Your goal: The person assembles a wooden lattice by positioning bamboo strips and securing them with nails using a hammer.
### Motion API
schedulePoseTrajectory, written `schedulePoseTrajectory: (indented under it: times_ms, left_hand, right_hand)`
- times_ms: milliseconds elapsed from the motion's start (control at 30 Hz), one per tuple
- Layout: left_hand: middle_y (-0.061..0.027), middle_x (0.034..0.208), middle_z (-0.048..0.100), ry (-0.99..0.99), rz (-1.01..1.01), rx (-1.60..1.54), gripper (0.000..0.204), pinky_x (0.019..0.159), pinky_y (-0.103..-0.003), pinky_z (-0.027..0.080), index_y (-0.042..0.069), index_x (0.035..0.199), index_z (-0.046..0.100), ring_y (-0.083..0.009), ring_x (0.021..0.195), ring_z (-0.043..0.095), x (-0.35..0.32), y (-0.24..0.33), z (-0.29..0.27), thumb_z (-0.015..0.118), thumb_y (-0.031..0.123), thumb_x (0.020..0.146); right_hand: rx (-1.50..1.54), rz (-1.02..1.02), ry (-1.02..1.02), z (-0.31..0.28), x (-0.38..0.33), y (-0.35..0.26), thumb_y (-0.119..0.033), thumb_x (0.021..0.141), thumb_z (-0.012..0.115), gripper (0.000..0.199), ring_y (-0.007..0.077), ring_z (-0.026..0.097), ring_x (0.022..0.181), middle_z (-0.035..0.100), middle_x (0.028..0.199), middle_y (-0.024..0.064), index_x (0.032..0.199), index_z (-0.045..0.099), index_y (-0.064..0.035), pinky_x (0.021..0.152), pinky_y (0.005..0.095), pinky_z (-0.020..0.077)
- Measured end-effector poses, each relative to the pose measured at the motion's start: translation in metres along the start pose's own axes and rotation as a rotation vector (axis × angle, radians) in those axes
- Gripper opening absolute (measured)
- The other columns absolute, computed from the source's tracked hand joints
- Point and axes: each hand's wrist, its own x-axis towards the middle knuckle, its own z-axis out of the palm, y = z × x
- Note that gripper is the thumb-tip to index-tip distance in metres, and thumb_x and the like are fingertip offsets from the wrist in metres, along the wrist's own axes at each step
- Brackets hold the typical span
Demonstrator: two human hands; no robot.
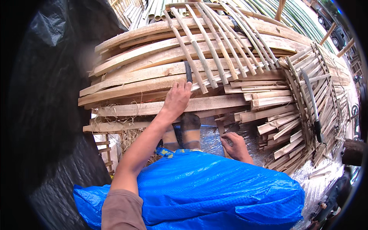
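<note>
My left hand (177, 97) reaches forward onto a heap of long split bamboo slats (153, 73). Its fingers close around the lower end of a dark blade-like tool (188, 71) that stands up between the slats. My right hand (235, 145) is low and near my body, with its fingers curled on the end of a short bamboo strip (226, 130) at the edge of the pile. A blue plastic sheet (214, 191) covers my lap, and my feet (190, 126) stick out from under it against the slats.
A long knife with a dark handle (313, 105) lies on a woven bamboo panel (326, 76) at the right. Thin bamboo rods (214, 42) fan across the heap. Green bamboo poles (291, 15) lie beyond. Black plastic sheeting (50, 96) hangs at the left, and silvery sheeting (318, 184) covers the ground.
</note>
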Motion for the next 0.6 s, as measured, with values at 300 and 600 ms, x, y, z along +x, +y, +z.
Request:
schedulePoseTrajectory:
  times_ms: [300, 600]
  left_hand:
    - [-0.0183, 0.075, 0.067, -0.055, -0.142, -0.021, 0.030, 0.066, -0.047, 0.054, 0.002, 0.103, 0.055, -0.0380, 0.075, 0.067, 0.021, 0.014, -0.046, 0.068, 0.021, 0.083]
    - [-0.0144, 0.073, 0.068, 0.021, -0.068, 0.080, 0.016, 0.055, -0.044, 0.058, 0.004, 0.094, 0.057, -0.0324, 0.067, 0.071, 0.034, 0.024, -0.041, 0.063, 0.011, 0.081]
  right_hand:
    - [0.083, 0.151, -0.176, 0.028, -0.042, 0.008, -0.014, 0.085, 0.071, 0.017, 0.0353, 0.067, 0.089, 0.070, 0.095, 0.0168, 0.097, 0.069, -0.0027, 0.076, 0.0419, 0.0527]
    - [0.151, 0.077, -0.452, 0.061, -0.061, 0.054, -0.036, 0.092, 0.060, 0.034, 0.0356, 0.065, 0.100, 0.069, 0.102, 0.0172, 0.108, 0.067, -0.0072, 0.085, 0.0441, 0.0511]
